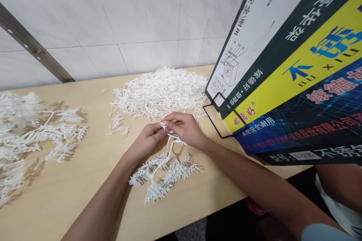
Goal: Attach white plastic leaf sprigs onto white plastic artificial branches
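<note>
A white branched plastic sprue [166, 162], lined with many thin prongs, lies on the table between my forearms. Its upper end rises to my fingers. My left hand [149, 135] is closed in a pinch at that end. Close against it, my right hand [185, 128] also grips the sprue with bent fingers. Small white tips show between the two hands, though the fingers hide part of what they hold. Just behind my hands is a large heap of loose small white pieces [164, 92], with several strays at its left edge.
More white branched sprues [36, 131] are piled at the left. A big printed box or board [271, 94] leans at the right, in a black wire stand [219, 130]. The wooden table [93, 180] meets a tiled wall [127, 19]. Part of another person's arm [338, 184] shows at lower right.
</note>
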A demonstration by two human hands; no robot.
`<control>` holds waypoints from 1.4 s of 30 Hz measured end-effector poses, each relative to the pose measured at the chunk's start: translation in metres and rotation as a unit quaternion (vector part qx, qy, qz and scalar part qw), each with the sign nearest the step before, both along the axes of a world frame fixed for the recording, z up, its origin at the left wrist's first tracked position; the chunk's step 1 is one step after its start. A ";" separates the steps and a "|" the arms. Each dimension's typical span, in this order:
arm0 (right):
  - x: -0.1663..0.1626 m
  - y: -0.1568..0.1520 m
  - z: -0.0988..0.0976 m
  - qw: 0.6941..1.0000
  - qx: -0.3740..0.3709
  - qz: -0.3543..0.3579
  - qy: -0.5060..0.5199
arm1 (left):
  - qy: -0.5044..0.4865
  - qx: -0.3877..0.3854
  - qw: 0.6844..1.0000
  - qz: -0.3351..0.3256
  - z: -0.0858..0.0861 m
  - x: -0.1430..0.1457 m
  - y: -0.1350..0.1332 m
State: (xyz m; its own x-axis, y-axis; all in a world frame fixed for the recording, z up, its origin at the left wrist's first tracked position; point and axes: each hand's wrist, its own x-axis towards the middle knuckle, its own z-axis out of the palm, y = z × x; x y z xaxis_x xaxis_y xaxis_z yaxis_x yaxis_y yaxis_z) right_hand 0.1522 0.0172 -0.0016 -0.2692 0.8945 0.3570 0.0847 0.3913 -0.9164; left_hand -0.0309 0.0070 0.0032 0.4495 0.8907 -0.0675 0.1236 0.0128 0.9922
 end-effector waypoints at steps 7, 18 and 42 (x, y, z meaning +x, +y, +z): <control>0.000 0.009 -0.015 0.998 -0.060 -0.035 0.012 | -0.008 -0.021 1.000 -0.007 0.008 0.000 -0.006; -0.002 -0.003 -0.006 0.989 0.119 -0.044 -0.077 | -0.056 -0.065 0.994 0.073 0.008 0.006 -0.005; -0.003 -0.017 0.008 0.999 0.005 0.018 0.051 | -0.068 -0.090 0.994 -0.002 0.008 -0.003 -0.004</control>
State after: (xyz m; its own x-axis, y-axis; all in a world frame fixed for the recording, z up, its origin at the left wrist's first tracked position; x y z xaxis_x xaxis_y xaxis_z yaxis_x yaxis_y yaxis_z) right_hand 0.1492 0.0004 0.0064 -0.2632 0.8807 0.3939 -0.0237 0.4022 -0.9152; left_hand -0.0334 0.0034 0.0111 0.4687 0.8679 -0.1647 -0.0106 0.1919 0.9814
